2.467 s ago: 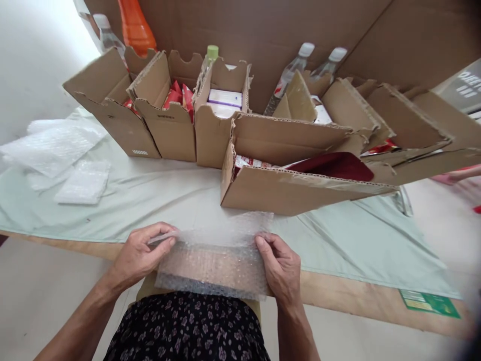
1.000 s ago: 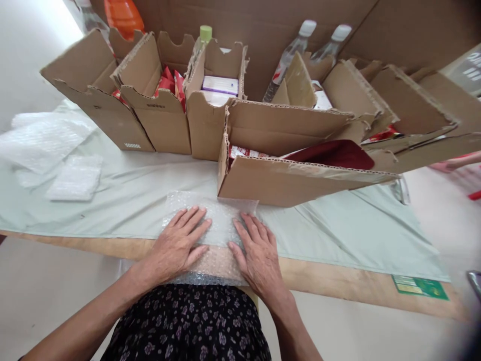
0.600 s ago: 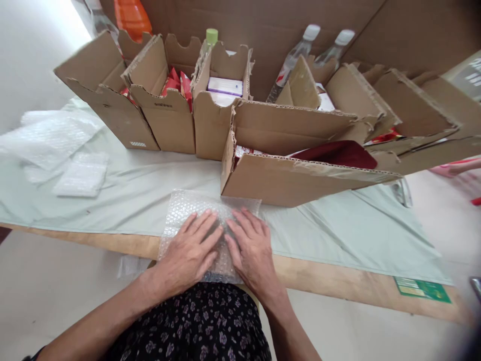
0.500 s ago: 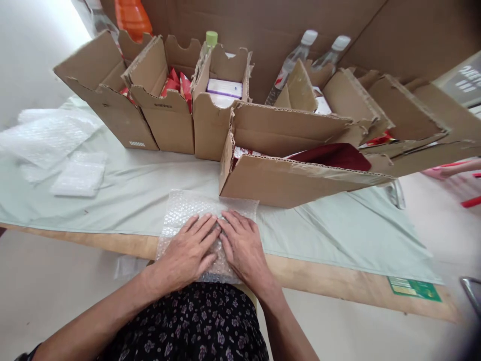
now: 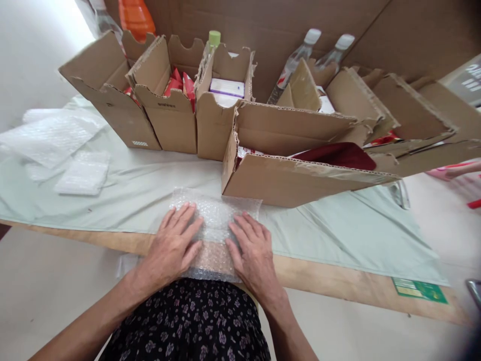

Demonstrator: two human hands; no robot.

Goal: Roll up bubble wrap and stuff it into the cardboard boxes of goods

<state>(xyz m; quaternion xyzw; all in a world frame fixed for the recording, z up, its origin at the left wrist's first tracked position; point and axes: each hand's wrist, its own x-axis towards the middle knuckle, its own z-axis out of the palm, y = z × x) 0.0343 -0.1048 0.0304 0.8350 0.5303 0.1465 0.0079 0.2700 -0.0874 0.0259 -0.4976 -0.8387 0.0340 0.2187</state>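
A sheet of clear bubble wrap (image 5: pixel 216 255) lies flat at the front edge of the table, its near end hanging slightly past the wooden edge. My left hand (image 5: pixel 175 243) rests palm down on its left side, fingers spread. On the right side lies my right hand (image 5: pixel 253 248), also flat with the fingers apart. Between the two hands the middle of the sheet shows, with a crease across it. Neither hand grips anything.
Behind the sheet stands a long open cardboard box (image 5: pixel 311 178) holding a dark red item. Several upright cardboard boxes (image 5: pixel 171 120) line the back, with bottles (image 5: pixel 296 60) behind them. More bubble wrap (image 5: pixel 56 133) is piled at the left. A green packet (image 5: pixel 420 290) is at the right edge.
My hands have moved apart, from nearly touching at the middle of the bubble wrap out to its two sides. More of the sheet's middle now shows.
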